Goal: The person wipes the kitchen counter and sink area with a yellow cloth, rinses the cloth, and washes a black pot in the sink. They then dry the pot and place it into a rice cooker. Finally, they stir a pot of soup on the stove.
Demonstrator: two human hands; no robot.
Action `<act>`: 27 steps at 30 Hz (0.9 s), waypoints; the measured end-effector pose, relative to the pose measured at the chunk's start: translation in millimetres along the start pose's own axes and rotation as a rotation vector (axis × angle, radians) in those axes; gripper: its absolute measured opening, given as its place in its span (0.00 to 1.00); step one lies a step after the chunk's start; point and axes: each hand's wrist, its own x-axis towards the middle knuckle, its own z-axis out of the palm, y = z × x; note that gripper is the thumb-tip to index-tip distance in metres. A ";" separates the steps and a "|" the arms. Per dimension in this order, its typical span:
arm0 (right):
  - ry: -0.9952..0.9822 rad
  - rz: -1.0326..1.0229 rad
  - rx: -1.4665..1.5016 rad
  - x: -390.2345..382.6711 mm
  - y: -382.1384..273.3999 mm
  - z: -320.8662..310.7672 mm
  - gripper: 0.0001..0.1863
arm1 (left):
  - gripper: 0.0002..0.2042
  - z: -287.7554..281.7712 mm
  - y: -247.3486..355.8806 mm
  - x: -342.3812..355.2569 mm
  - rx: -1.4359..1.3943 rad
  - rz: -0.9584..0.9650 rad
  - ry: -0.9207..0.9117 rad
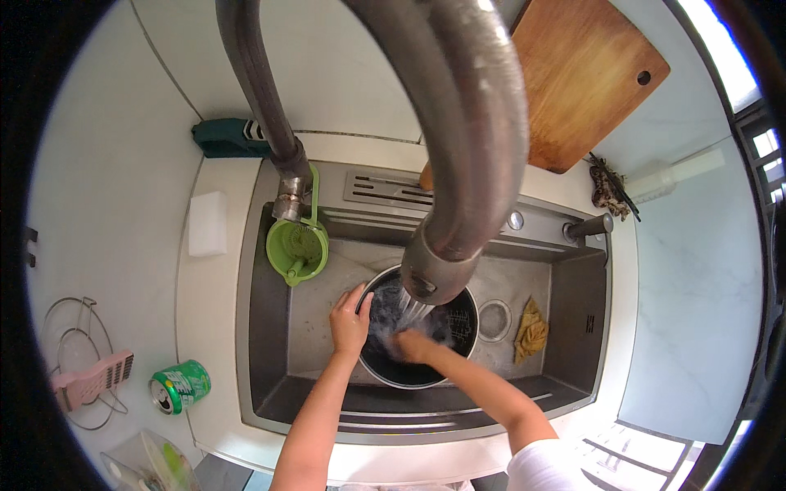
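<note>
A dark round pot (pixel 430 360) with a pale rim sits in the steel sink (pixel 565 319) under the faucet (pixel 463 196), which pours water into it. My left hand (pixel 350 327) grips the pot's left rim, fingers curled over the edge. My right hand (pixel 409 346) is down inside the pot in the running water, smeared by motion and splash, so its fingers cannot be made out. To the pot's right are a drain (pixel 494 319) and a crumpled tan cloth (pixel 530 331). A green strainer (pixel 282 250) hangs at the sink's back left.
A wooden board (pixel 589 82) leans behind the sink, beside a dark bristly object (pixel 610 188). To the left are a white sponge block (pixel 207 223), a green can (pixel 178 386), a pink slotted rack (pixel 92 379) and a wire stand (pixel 74 319). A second pipe (pixel 266 106) rises at back left.
</note>
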 end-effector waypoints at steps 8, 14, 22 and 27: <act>1.188 0.267 0.920 30.1 50.7 -0.3 0.18 | 0.12 3.0 7.7 8.8 -0.023 0.050 -0.057; 0.978 0.184 0.168 74.7 30.8 62.4 0.16 | 0.10 10.5 10.3 5.0 -0.010 0.020 -0.029; 1.281 0.101 0.193 57.5 39.6 47.8 0.15 | 0.10 8.5 7.2 2.8 0.004 0.075 -0.049; 1.400 0.126 2.058 148.7 20.6 49.3 0.18 | 0.05 8.1 1.2 3.1 0.084 0.008 -0.136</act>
